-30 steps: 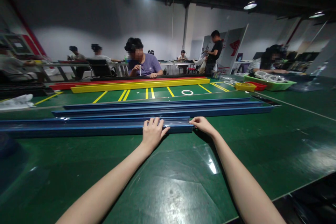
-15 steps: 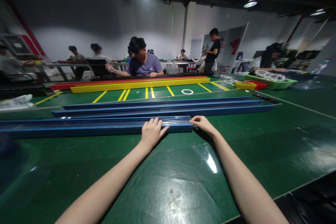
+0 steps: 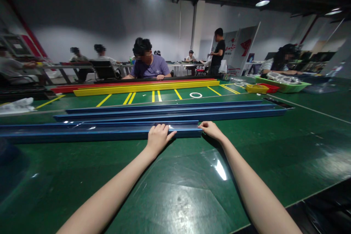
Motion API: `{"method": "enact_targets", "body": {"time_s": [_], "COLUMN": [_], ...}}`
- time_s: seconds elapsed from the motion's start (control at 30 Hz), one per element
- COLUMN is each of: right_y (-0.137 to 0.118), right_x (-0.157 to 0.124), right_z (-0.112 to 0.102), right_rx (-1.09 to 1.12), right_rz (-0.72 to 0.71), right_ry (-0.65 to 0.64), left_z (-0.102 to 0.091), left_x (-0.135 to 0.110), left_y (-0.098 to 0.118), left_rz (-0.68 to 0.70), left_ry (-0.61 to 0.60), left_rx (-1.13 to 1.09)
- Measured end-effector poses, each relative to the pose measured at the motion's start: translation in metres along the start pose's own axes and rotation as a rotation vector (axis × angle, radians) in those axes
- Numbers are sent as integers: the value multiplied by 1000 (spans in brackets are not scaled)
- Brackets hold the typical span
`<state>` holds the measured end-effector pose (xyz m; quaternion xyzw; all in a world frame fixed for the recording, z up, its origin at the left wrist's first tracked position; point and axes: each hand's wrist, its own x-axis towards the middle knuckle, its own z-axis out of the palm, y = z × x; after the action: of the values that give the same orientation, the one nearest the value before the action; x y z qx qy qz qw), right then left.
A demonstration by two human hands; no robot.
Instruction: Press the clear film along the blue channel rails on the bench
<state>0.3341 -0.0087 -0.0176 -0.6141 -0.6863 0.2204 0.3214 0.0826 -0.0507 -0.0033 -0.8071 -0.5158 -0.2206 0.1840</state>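
A long blue channel strip (image 3: 90, 132) lies across the green table (image 3: 178, 190) in front of me, with a clear film on its top. My left hand (image 3: 158, 137) rests on its right part, fingers curled over the top edge. At the strip's right end, my right hand (image 3: 211, 130) pinches the corner, where the clear film ends. Both forearms reach out over the table.
Two more long blue strips (image 3: 170, 111) lie just behind. Further back are yellow and red strips (image 3: 142, 87) and a white ring (image 3: 195, 95). Green, yellow and red trays (image 3: 282, 87) stand at the right. A person in purple (image 3: 149, 65) sits opposite; others are behind.
My hands have stayed almost still on the near blue strip. The person opposite drew the outstretched arm back; the standing person at the back shifted left.
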Motion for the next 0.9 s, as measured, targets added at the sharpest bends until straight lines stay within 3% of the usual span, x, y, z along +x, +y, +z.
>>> {"method": "enact_targets", "body": {"time_s": [0.33, 0.9], "right_y": [-5, -7], "right_x": [-2, -2], "right_z": [1, 5], "right_rx": [-86, -37], "right_rz": [9, 58], "right_ry": [38, 84], "left_z": [2, 4], "left_x": [0, 0], "left_y": [0, 0], "left_rz": [23, 50], "left_ry": [19, 52], "left_rx": [39, 75]}}
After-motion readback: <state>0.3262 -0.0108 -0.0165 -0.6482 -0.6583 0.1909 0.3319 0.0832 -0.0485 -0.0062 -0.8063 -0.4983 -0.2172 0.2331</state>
